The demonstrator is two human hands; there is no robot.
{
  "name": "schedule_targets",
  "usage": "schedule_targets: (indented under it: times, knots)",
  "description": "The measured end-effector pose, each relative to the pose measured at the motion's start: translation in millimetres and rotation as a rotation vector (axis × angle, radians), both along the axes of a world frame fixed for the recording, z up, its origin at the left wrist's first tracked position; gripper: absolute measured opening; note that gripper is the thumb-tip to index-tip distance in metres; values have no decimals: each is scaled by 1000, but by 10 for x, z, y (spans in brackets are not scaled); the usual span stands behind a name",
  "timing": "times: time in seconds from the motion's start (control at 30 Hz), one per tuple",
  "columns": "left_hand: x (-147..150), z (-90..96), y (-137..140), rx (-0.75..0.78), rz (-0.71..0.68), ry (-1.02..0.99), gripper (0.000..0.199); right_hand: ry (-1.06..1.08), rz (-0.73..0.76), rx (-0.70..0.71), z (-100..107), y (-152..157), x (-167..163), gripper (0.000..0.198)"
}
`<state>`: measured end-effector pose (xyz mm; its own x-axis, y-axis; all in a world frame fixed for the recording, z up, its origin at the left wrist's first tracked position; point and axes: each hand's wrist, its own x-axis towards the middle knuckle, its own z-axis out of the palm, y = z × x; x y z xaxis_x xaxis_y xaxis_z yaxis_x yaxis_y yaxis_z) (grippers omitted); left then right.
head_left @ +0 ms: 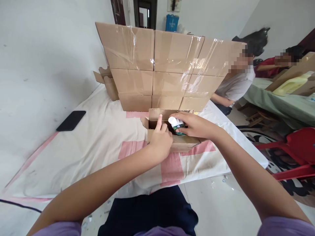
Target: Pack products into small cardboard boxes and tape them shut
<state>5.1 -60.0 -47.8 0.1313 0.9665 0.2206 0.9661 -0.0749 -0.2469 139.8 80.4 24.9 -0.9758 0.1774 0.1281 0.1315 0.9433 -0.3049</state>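
Observation:
A small open cardboard box point(183, 147) stands on the cloth-covered table in front of me, its flaps raised. My right hand point(193, 124) is closed around a small white-capped bottle point(176, 126) with a dark green label, tilted over the box opening. At the front wall of the same box is my left hand point(162, 139), index finger pointing up and the other fingers bent over the edge. The fingertips of that hand are partly hidden inside the box, and most of the box's contents cannot be seen.
Behind the box rises a taped stack of cardboard boxes point(172, 75). An opened carton point(110, 87) leans at its left. A black phone-like slab point(71, 120) lies on the table cloth point(98, 131). Two people sit to the right, near a red chair point(300, 147) and a yellow bottle point(291, 84).

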Motion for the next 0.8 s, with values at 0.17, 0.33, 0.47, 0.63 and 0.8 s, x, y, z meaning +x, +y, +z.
schedule_targets:
  times: [0.17, 0.33, 0.47, 0.63, 0.8]
  knots:
    - [-85, 138, -173, 124, -105, -271, 53, -36, 27, -98, 135, 151, 24, 37]
    - [-95, 7, -469, 488, -180, -291, 36, -95, 93, -136, 177, 143, 40, 41]
    - [-16, -115, -746, 645, -283, -219, 18, -96, 93, -46, 36, 56, 24, 51]
    - [103, -288, -902, 724, -331, -380, 21, -265, 125, 88, -209, -44, -89, 55]
    - [176, -446, -944, 755, -243, -581, 20, -648, 198, 243, -454, -291, -484, 34]
